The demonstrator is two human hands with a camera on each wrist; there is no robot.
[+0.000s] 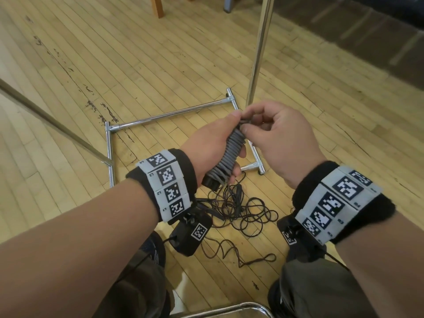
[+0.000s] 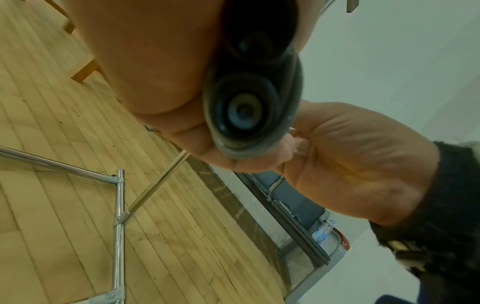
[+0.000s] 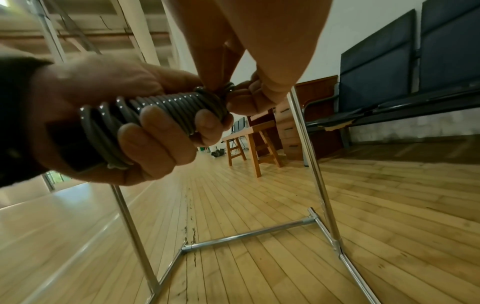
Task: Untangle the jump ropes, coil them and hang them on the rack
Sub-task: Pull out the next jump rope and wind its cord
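My left hand [image 1: 215,143] grips a grey jump rope [image 1: 230,154] wound tightly round its two black handles; the handles' butt ends [image 2: 241,111] fill the left wrist view. My right hand [image 1: 259,127] pinches the rope's end at the top of the bundle [image 3: 223,90] with thumb and forefinger. In the right wrist view the grey coils [image 3: 161,111] run along the handles under the left hand's fingers [image 3: 153,148]. A second, thin dark rope [image 1: 247,214] lies tangled on the floor below my hands. The chrome rack [image 1: 169,114] stands just beyond.
The rack's upright pole [image 1: 259,51] rises right behind my hands, and a slanting bar [image 1: 52,120] crosses at the left. Wooden stools and a table [image 3: 249,139] stand further off. Dark mats [image 3: 415,61] lean on the right wall. A chrome chair edge [image 1: 229,308] is by my knees.
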